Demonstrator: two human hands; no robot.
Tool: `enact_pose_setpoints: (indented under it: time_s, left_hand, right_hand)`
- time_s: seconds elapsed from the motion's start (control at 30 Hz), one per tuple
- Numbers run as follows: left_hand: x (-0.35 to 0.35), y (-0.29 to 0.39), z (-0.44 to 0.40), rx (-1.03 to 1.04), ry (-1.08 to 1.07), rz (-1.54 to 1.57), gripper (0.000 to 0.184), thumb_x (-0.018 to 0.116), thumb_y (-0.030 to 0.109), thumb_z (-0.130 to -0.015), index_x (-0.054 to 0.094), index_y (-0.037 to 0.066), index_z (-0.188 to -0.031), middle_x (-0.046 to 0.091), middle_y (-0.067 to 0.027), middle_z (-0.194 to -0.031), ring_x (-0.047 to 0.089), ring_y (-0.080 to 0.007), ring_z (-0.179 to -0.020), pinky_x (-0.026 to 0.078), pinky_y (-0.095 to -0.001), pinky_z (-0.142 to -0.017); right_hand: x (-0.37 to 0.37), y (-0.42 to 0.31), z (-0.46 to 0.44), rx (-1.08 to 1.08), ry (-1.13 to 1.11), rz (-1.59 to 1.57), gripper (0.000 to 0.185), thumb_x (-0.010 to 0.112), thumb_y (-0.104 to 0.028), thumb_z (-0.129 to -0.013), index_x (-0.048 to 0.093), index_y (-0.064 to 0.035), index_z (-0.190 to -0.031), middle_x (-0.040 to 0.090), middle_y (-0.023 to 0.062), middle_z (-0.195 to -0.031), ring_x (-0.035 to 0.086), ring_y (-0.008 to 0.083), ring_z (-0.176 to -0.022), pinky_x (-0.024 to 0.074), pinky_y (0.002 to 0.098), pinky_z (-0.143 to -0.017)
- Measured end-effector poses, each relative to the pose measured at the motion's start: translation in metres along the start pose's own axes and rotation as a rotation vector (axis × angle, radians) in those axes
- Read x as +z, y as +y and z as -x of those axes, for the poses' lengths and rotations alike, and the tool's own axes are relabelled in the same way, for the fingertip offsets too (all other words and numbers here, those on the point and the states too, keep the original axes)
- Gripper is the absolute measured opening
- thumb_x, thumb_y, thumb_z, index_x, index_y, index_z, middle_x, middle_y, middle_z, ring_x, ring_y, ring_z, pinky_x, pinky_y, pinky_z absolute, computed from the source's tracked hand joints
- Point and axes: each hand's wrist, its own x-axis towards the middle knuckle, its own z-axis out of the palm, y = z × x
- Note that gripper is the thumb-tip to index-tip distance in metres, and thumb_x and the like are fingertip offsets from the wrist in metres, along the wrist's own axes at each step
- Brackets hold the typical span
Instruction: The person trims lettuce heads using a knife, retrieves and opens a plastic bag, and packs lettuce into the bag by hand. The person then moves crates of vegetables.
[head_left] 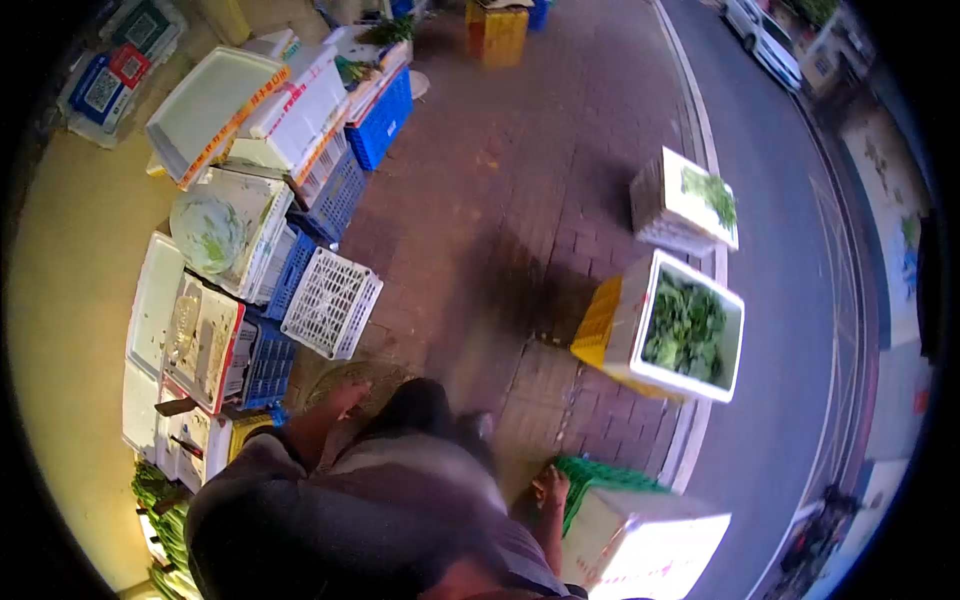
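green plastic is showing just beside the right hand [550,487], whose fingers are bending inward; whether they are touching the green crate [605,474] or pinching its rim, i cannot tell. the left hand [345,398] is hanging forward of the body, blurring a little, so i cannot tell whether its fingers are spreading or closing.

ahead of the hands, brick paving [470,200] is lying open as a long lane. stacked crates and boxes are edging it on the left, and a pale kerb [692,440] is bounding it on the right, with a grey road [770,350] running beyond.

the green crate is looking meshed, partly hiding behind a white box [650,540], one face of which is glaring brightly. it is lying at the right hand's outer side, well apart from the left hand. a white lattice crate [331,303] is sitting ahead of the left hand, near but apart.

farther forward on the right, a white foam box [622,335] is holding dark leafy greens [685,330] and standing above a yellow crate [597,315].
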Motion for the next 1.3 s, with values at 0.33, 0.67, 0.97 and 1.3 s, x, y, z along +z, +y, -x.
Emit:
enact_pose_setpoints:
  time_s: [0.33,0.67,0.97,1.3]
  left_hand:
    - [0.05,0.122,-0.108,0.026,-0.278,-0.075,0.054,0.066,0.045,-0.09,0.054,0.008,-0.128,0.062,-0.0168,-0.106,0.062,-0.0294,-0.089,0.05,-0.0461,-0.072]
    - [-0.062,0.354,-0.291,0.435,-0.049,0.076,0.026,0.065,0.039,-0.092,0.065,0.014,-0.099,0.061,-0.0094,-0.072,0.061,-0.0269,-0.061,0.048,-0.043,-0.049]
    - [-0.02,0.639,-0.368,0.27,-0.18,0.678,0.04,0.067,0.046,-0.09,0.067,0.007,-0.101,0.064,-0.0046,-0.078,0.062,-0.0221,-0.062,0.051,-0.0402,-0.054]
    - [0.091,0.794,-0.342,0.128,0.006,0.084,0.045,0.064,0.034,-0.096,0.06,0.004,-0.13,0.066,-0.0186,-0.114,0.066,-0.0294,-0.079,0.057,-0.0452,-0.069]
  right_hand:
    - [0.083,-0.305,-0.213,-0.419,-0.313,0.009,0.034,0.066,-0.038,-0.093,0.06,-0.0071,-0.105,0.061,0.0039,-0.082,0.062,0.0158,-0.061,0.0462,0.0277,-0.047]
    - [0.22,-0.394,-0.258,-0.151,-0.151,0.487,0.033,0.064,-0.04,-0.091,0.062,-0.011,-0.107,0.063,0.0039,-0.085,0.063,0.0186,-0.07,0.0494,0.0342,-0.054]
    - [0.313,-0.592,-0.449,-0.11,-0.204,0.532,0.032,0.059,-0.038,-0.092,0.063,-0.0115,-0.109,0.066,0.0045,-0.09,0.064,0.019,-0.076,0.0507,0.0399,-0.058]
    - [0.354,-0.966,-0.713,-0.923,-0.308,0.766,0.028,0.059,-0.029,-0.094,0.061,-0.0083,-0.113,0.068,0.0078,-0.096,0.064,0.0231,-0.077,0.0506,0.0364,-0.056]
